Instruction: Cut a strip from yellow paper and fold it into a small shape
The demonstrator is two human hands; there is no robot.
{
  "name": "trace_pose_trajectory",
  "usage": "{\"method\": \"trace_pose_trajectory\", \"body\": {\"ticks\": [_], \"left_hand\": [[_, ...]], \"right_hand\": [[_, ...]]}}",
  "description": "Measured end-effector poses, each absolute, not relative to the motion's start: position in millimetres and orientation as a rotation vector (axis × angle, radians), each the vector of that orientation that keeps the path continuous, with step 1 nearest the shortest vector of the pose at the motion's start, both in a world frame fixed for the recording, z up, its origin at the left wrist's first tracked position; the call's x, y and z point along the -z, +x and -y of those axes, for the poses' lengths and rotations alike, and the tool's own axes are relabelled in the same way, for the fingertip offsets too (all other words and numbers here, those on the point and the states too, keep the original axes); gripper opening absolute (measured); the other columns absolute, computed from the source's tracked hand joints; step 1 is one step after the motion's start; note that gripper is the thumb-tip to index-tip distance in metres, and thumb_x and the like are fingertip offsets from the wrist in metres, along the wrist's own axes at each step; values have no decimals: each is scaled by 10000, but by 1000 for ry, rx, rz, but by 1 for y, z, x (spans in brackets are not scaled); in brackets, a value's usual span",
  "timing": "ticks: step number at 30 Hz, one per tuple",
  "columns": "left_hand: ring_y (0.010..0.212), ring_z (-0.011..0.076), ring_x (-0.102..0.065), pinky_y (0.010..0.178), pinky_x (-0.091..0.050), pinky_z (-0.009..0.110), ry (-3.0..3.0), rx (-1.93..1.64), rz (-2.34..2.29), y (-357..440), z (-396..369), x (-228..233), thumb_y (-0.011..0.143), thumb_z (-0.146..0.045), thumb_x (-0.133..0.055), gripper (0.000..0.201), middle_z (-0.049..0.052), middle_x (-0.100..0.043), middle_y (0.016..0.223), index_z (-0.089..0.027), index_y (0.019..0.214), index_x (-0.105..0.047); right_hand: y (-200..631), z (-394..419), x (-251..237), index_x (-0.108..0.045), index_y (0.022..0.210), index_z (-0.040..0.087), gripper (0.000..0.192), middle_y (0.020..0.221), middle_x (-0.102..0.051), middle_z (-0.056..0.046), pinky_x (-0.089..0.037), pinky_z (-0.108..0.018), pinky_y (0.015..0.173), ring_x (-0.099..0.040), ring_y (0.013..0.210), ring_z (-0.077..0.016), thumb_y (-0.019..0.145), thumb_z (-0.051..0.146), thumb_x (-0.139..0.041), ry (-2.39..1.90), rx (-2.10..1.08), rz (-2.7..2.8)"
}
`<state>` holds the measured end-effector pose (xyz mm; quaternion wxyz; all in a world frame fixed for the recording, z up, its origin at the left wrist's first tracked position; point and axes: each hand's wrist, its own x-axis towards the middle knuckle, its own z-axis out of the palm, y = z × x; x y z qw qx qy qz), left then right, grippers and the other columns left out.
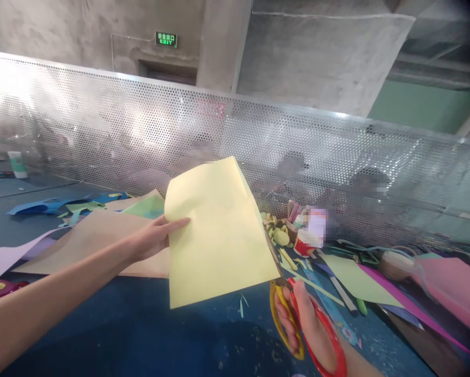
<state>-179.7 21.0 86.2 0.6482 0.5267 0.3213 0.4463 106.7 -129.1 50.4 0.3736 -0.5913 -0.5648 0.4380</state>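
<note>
Above table (141, 324), left hand (156, 238) pinches yellow paper (215, 235).

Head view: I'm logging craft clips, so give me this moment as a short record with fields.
left hand: the left hand grips the left edge of the yellow paper sheet, held up off the table
right hand: the right hand is in the handles of the scissors, yellow and red
scissors: blades at the sheet's right edge
table: blue table with small paper scraps
behind the sheet: brown paper, flat on the table
right side: green paper, pink paper, a cup of pens
background: perforated metal screen
</note>
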Motion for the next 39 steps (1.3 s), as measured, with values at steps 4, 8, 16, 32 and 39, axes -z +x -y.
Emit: {"method": "trace_pose_trajectory", "body": {"ticks": [4, 8, 16, 32, 39], "left_hand": [[1009, 283, -606, 782, -547, 320, 1199, -1012, -728, -181, -22, -86, 670, -289, -708, 376, 98, -657, 1083, -220, 1033, -638], [1044, 291, -584, 810, -539, 329, 1224, -1013, -735, -182, -22, -85, 689, -304, -697, 403, 103, -627, 1140, -213, 1075, -622], [1128, 284, -523, 893, -496, 369, 1281, -963, -705, -183, -23, -84, 758, -340, -635, 424, 67, -562, 1240, -240, 1162, -550], [1099, 293, -546, 903, -488, 394, 1284, -794, -663, -174, -12, -80, 786, -344, -609, 442, 84, -564, 1231, -208, 1201, -540], [1111, 277, -539, 911, -489, 383, 1270, -801, -662, -171, -8, -81, 791, -340, -606, 442, 62, -570, 1228, -231, 1213, -527]], "right_hand": [[107, 129, -49, -367, 584, 200, 573, 453, -340, 66, -328, -196, 366, -333, 335, -59, 813, 703, -215, -1471, -1156, 1395], [105, 130, -48, -358, 576, 198, 566, 438, -318, 77, -260, -185, 335, -294, 312, -49, 799, 709, -260, -1525, -1155, 1338], [101, 130, -55, -346, 569, 200, 533, 414, -338, 81, -316, -181, 350, -329, 314, -57, 789, 685, -346, -1527, -1206, 1256], [112, 127, -60, -561, 744, 198, 557, 714, -634, -63, -530, -359, 747, -628, 741, -227, 813, 680, -290, -1283, -1234, 1409], [113, 128, -57, -629, 913, 195, 575, 739, -674, -71, -561, -332, 664, -648, 693, -226, 818, 662, -309, -1355, -1030, 1437]]}}
